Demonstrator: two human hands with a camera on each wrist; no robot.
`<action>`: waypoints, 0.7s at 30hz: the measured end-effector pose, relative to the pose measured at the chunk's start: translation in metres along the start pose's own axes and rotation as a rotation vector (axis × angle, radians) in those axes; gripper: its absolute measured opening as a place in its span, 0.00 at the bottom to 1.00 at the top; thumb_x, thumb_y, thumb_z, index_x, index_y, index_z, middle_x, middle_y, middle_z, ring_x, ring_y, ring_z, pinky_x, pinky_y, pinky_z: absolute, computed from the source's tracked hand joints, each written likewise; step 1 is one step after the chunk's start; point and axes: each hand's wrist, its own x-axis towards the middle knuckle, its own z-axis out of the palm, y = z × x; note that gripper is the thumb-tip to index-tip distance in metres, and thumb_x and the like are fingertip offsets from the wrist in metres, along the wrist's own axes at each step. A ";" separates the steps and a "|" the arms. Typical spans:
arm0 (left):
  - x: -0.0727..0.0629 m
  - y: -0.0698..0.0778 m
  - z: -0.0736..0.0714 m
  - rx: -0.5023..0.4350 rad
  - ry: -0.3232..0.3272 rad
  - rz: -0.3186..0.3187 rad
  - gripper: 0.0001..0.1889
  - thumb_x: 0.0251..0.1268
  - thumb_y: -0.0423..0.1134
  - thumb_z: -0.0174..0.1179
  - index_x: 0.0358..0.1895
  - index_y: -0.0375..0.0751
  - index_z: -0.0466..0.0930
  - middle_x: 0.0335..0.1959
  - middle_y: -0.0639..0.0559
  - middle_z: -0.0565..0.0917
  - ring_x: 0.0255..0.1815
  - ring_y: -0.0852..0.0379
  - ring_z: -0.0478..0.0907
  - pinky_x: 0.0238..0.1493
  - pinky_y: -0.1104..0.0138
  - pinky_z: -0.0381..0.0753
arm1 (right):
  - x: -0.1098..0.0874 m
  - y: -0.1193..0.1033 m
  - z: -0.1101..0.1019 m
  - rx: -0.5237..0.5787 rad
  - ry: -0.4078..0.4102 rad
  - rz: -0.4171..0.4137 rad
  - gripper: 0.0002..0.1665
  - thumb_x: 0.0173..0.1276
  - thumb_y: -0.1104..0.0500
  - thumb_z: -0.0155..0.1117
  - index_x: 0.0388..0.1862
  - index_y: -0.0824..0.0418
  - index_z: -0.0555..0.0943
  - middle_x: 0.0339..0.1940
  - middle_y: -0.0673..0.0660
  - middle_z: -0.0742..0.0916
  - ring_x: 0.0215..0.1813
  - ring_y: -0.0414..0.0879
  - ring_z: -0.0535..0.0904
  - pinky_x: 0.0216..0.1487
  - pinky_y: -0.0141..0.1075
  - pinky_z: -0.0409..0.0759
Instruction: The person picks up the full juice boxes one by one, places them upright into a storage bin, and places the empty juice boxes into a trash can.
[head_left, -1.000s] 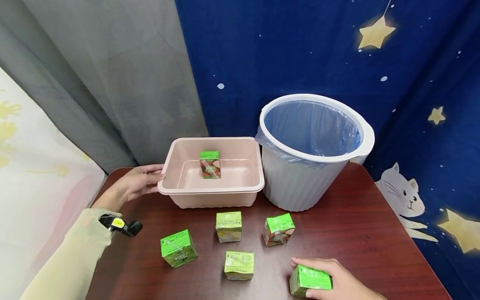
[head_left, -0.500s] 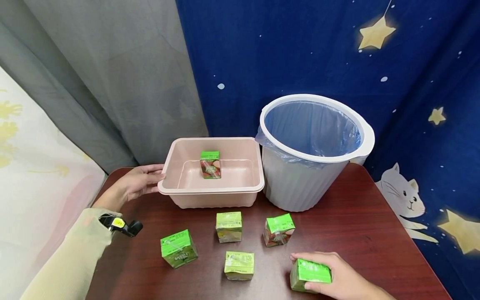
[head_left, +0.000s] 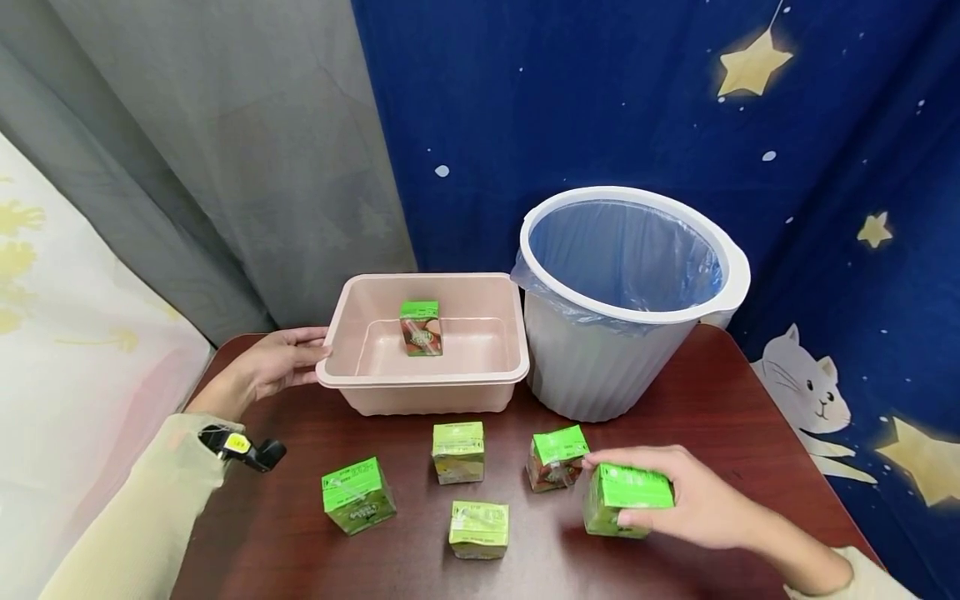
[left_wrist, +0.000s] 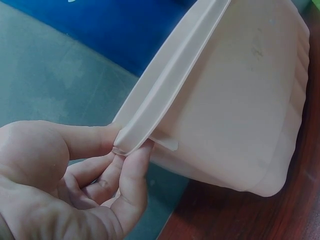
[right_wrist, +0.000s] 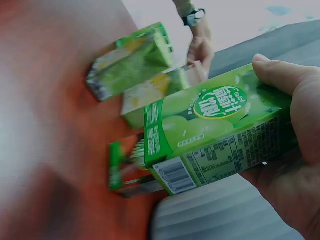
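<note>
My right hand (head_left: pixel 693 496) grips a green juice box (head_left: pixel 628 500) by its sides, above the right part of the table; grapes are printed on its front in the right wrist view. My left hand (head_left: pixel 281 364) pinches the left rim of a pink plastic basin (head_left: pixel 427 382), thumb on one side of the rim and fingers on the other in the left wrist view. Inside the basin a red and green juice box (head_left: pixel 422 329) leans against the back wall. Just left of the held box stands another red and green juice box (head_left: pixel 558 460).
A yellow-green juice box (head_left: pixel 458 452) stands before the basin, a second yellow-green box (head_left: pixel 478 530) nearer me. A dark green juice box (head_left: pixel 358 495) stands to the left. Right of the basin is a white bin (head_left: pixel 600 367) with a clear liner. Curtains hang behind the table.
My right hand has lifted the green juice box off the table and moved it forward, away from me. The left hand stays on the basin rim.
</note>
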 end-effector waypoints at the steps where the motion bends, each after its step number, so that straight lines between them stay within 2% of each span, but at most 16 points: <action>1: 0.000 0.000 0.000 0.000 0.000 0.000 0.36 0.78 0.32 0.55 0.79 0.25 0.46 0.47 0.58 0.82 0.44 0.63 0.84 0.44 0.67 0.86 | 0.005 -0.003 -0.004 -0.011 -0.002 -0.019 0.33 0.64 0.66 0.74 0.69 0.57 0.77 0.58 0.52 0.86 0.44 0.40 0.82 0.40 0.33 0.83; 8: 0.001 0.002 0.001 0.000 -0.006 -0.009 0.36 0.78 0.33 0.55 0.79 0.25 0.46 0.47 0.58 0.81 0.45 0.64 0.83 0.45 0.67 0.86 | 0.045 -0.024 -0.032 -0.037 -0.036 -0.002 0.34 0.64 0.63 0.75 0.69 0.52 0.78 0.58 0.50 0.86 0.47 0.41 0.82 0.41 0.34 0.83; 12: 0.001 0.004 0.002 -0.001 -0.007 -0.014 0.36 0.78 0.32 0.55 0.79 0.25 0.46 0.47 0.58 0.82 0.45 0.63 0.83 0.45 0.67 0.86 | 0.068 -0.033 -0.043 -0.056 -0.052 -0.016 0.32 0.65 0.63 0.74 0.69 0.53 0.78 0.59 0.50 0.86 0.48 0.41 0.82 0.42 0.34 0.84; 16: 0.001 0.004 0.001 0.002 -0.007 -0.015 0.36 0.79 0.32 0.54 0.79 0.25 0.45 0.46 0.59 0.82 0.44 0.63 0.83 0.44 0.68 0.86 | 0.092 -0.043 -0.050 -0.120 -0.030 -0.010 0.31 0.67 0.61 0.74 0.69 0.54 0.78 0.58 0.47 0.86 0.51 0.41 0.82 0.49 0.34 0.82; 21: -0.001 0.004 0.001 0.011 0.000 -0.019 0.36 0.79 0.32 0.54 0.79 0.25 0.46 0.45 0.59 0.83 0.43 0.63 0.84 0.43 0.67 0.86 | 0.124 -0.056 -0.052 -0.213 0.009 0.033 0.31 0.67 0.56 0.75 0.68 0.51 0.79 0.54 0.44 0.86 0.48 0.40 0.81 0.49 0.34 0.81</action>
